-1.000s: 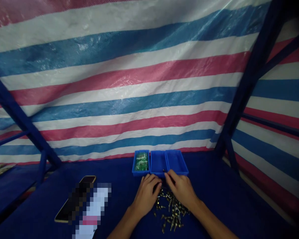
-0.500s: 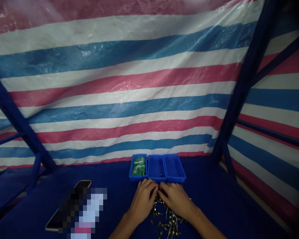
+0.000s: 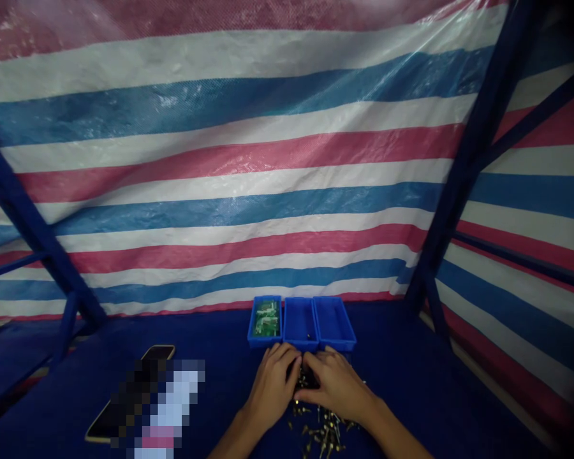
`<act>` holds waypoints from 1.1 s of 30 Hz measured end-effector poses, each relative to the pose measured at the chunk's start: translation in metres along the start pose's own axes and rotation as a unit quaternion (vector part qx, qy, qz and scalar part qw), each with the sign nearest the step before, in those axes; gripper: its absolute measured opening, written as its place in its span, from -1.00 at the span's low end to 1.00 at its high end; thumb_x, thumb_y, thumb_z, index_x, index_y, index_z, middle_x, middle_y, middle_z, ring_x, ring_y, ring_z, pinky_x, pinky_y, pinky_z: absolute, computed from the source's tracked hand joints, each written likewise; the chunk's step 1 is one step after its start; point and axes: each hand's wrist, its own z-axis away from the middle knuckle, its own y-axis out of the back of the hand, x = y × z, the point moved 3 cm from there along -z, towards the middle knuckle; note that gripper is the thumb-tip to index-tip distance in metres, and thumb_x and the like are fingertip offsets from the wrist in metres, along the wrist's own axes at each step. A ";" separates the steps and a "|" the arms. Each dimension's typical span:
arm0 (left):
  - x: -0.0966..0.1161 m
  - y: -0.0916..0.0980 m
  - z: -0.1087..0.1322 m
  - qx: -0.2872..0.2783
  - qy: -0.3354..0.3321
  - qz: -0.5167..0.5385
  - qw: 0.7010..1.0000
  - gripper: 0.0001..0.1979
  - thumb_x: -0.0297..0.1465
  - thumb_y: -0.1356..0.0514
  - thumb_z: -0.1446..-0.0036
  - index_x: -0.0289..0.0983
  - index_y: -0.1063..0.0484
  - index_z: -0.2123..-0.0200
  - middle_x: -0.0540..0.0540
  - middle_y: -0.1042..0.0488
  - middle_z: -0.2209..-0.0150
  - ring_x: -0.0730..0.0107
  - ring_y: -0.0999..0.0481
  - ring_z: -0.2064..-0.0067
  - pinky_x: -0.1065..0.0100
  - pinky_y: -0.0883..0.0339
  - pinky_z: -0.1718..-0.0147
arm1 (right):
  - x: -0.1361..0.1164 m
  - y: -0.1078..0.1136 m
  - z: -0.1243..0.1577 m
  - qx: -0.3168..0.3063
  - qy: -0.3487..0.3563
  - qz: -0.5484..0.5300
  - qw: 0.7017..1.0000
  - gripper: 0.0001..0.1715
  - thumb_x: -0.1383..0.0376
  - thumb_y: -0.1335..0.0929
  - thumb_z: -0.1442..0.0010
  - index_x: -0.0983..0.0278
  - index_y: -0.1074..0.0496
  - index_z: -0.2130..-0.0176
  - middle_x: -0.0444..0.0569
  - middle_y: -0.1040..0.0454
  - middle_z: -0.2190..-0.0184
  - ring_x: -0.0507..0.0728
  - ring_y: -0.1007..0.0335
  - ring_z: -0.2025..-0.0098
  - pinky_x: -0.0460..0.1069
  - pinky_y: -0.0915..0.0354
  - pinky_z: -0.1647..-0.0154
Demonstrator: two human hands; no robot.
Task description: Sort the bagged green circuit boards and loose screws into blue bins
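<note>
My left hand (image 3: 273, 386) rests at the back left of a loose pile of small brass- and silver-coloured metal pieces (image 3: 330, 435), some with long thin shafts. Its fingers are curled and pressed together, and their tips are hidden. Opposite it, my right hand (image 3: 340, 386) lies over the pile with the thumb held apart from the index finger. Metal pieces show in the gap between the two hands. Just beyond the fingertips stand three blue bins: the left bin (image 3: 250, 331) holds green circuit boards (image 3: 266, 319), the middle bin (image 3: 299, 312) a tiny dark piece, the right bin (image 3: 333, 319) nothing visible.
A phone (image 3: 100, 424) lies on the dark blue tabletop (image 3: 210, 331) at the left, beside a blurred-out pale item (image 3: 172, 408). Blue frame posts (image 3: 440, 242) rise on both sides. A striped plastic sheet (image 3: 249, 210) hangs behind.
My right thumb has moved away from the index finger and toward me, opening a gap over the metal pieces. My left hand has hardly moved.
</note>
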 end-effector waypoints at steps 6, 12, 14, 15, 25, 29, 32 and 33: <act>-0.002 0.000 -0.001 0.017 0.004 -0.002 1.000 -0.72 -0.39 -0.01 -0.49 -0.16 -0.53 0.17 -0.10 -0.58 0.15 0.16 -0.54 0.09 0.07 -0.37 -0.02 | 0.000 -0.007 -0.002 -0.004 0.012 -0.010 1.000 -0.73 0.12 -0.49 -0.33 0.18 -0.47 0.06 -0.12 -0.64 0.21 0.17 -0.57 0.17 0.01 -0.23 0.03; -0.001 -0.001 -0.001 0.019 -0.002 0.004 1.000 -0.72 -0.40 -0.01 -0.50 -0.18 -0.52 0.17 -0.08 -0.58 0.16 0.20 -0.55 0.09 0.07 -0.35 -0.10 | 0.007 -0.011 -0.002 0.009 0.015 0.000 1.000 -0.90 0.33 -0.42 -0.38 0.19 -0.42 0.11 -0.14 -0.61 0.21 0.15 -0.55 0.19 0.01 -0.21 0.06; -0.001 -0.002 -0.001 0.019 -0.003 0.003 1.000 -0.72 -0.41 -0.01 -0.50 -0.18 -0.52 0.17 -0.07 -0.59 0.15 0.21 -0.55 0.08 0.09 -0.35 -0.11 | 0.008 -0.011 -0.002 0.007 0.006 -0.002 1.000 -0.91 0.34 -0.41 -0.38 0.19 -0.40 0.12 -0.12 -0.61 0.21 0.16 -0.55 0.18 0.02 -0.21 0.04; -0.001 -0.002 -0.001 0.019 -0.003 0.003 1.000 -0.73 -0.41 -0.02 -0.50 -0.18 -0.52 0.17 -0.06 -0.59 0.15 0.21 -0.56 0.08 0.09 -0.34 -0.12 | 0.009 -0.011 -0.002 0.005 0.000 -0.002 1.000 -0.91 0.34 -0.41 -0.39 0.19 -0.40 0.13 -0.12 -0.61 0.21 0.17 -0.55 0.18 0.03 -0.21 0.02; 0.001 0.001 -0.001 0.011 -0.004 0.010 1.000 -0.72 -0.42 -0.02 -0.49 -0.18 -0.52 0.20 -0.06 -0.58 0.18 0.23 -0.55 0.11 0.12 -0.35 -0.10 | 0.001 -0.006 -0.001 0.000 0.016 -0.022 1.000 -0.84 0.31 -0.44 -0.37 0.17 -0.42 0.06 -0.11 -0.63 0.15 0.19 -0.57 0.13 0.04 -0.21 0.00; 0.000 0.000 -0.001 0.019 -0.008 0.009 1.000 -0.73 -0.43 -0.04 -0.47 -0.18 -0.52 0.22 -0.07 -0.59 0.19 0.23 -0.56 0.12 0.13 -0.37 -0.09 | 0.002 -0.008 -0.003 -0.003 0.016 -0.020 1.000 -0.90 0.40 -0.37 -0.38 0.20 -0.41 0.14 -0.13 -0.62 0.20 0.14 -0.55 0.19 0.03 -0.20 0.02; -0.001 -0.001 -0.001 0.018 -0.007 0.011 1.000 -0.75 -0.42 -0.05 -0.47 -0.18 -0.52 0.20 -0.06 -0.59 0.16 0.23 -0.56 0.10 0.12 -0.37 -0.10 | 0.002 -0.009 -0.003 0.001 0.021 -0.012 1.000 -0.91 0.41 -0.35 -0.38 0.20 -0.40 0.16 -0.12 -0.61 0.22 0.14 -0.55 0.21 0.02 -0.21 0.05; -0.002 -0.002 -0.001 0.017 -0.006 0.011 1.000 -0.75 -0.42 -0.05 -0.47 -0.18 -0.52 0.20 -0.06 -0.60 0.15 0.23 -0.56 0.09 0.11 -0.36 -0.11 | 0.002 -0.008 -0.003 0.005 0.023 -0.009 1.000 -0.90 0.41 -0.33 -0.39 0.20 -0.40 0.16 -0.11 -0.61 0.23 0.14 -0.55 0.21 0.02 -0.22 0.05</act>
